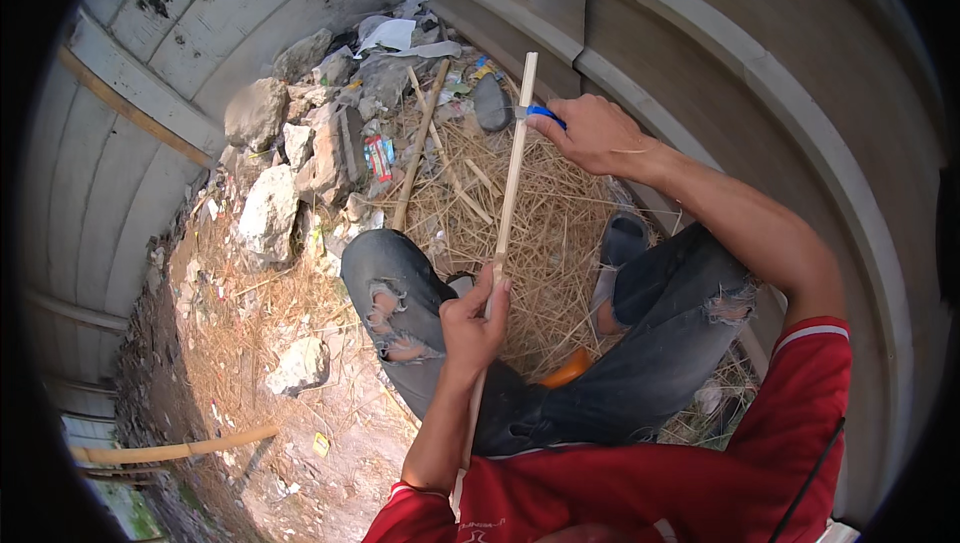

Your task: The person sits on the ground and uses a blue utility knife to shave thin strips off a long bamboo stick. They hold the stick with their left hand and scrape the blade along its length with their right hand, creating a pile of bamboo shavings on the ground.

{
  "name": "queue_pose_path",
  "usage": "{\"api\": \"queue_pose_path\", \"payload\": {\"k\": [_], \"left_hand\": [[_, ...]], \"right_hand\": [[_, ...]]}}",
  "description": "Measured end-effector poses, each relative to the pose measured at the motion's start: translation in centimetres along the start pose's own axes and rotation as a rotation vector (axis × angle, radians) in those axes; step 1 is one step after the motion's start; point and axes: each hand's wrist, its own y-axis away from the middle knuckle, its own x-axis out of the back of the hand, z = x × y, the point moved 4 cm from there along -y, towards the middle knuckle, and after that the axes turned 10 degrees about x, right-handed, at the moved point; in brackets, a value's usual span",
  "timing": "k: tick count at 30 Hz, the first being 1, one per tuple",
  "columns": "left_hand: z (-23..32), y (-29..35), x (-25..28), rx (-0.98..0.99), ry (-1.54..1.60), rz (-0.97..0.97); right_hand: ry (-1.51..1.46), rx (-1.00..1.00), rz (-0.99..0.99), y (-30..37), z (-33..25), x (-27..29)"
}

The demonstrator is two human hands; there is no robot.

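A long, pale strip of bamboo or wood (pixel 512 178) slants up and away from my lap. My left hand (pixel 473 323) is closed around its lower part, in front of my torn jeans. Near the strip's far end, my right hand (pixel 597 133) grips a small blue-handled knife (pixel 548 117). Its short grey metal part lies against the strip; most of the handle is hidden in my fingers. Thin straw-like shavings (pixel 555 243) cover the ground below, between my legs.
Rocks (pixel 268 213) and litter are heaped at the far left. Loose bamboo sticks (pixel 422 148) lie beside the heap, near a dark grey shoe sole (pixel 492 103). A corrugated metal wall (pixel 720 73) curves along my right. Something orange (pixel 567 368) shows by my thigh.
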Motion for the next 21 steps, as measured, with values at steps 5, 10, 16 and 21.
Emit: {"api": "queue_pose_path", "payload": {"k": [5,10,16,21], "left_hand": [[-1.7,3.0,0.1,-0.177,-0.069,0.025],[-1.4,2.3,0.0,-0.143,-0.076,0.052],[-0.9,1.6,-0.1,-0.06,0.005,0.006],[-0.6,0.6,-1.4,0.153,0.346,-0.29]], "right_hand": [[-0.054,-0.099,0.408,-1.9,8.9,4.2],[-0.498,-0.229,0.442,-0.9,9.0,4.4],[-0.916,-0.078,0.166,0.1,2.8,2.4],[-0.844,-0.033,0.079,0.1,0.7,1.2]]}}
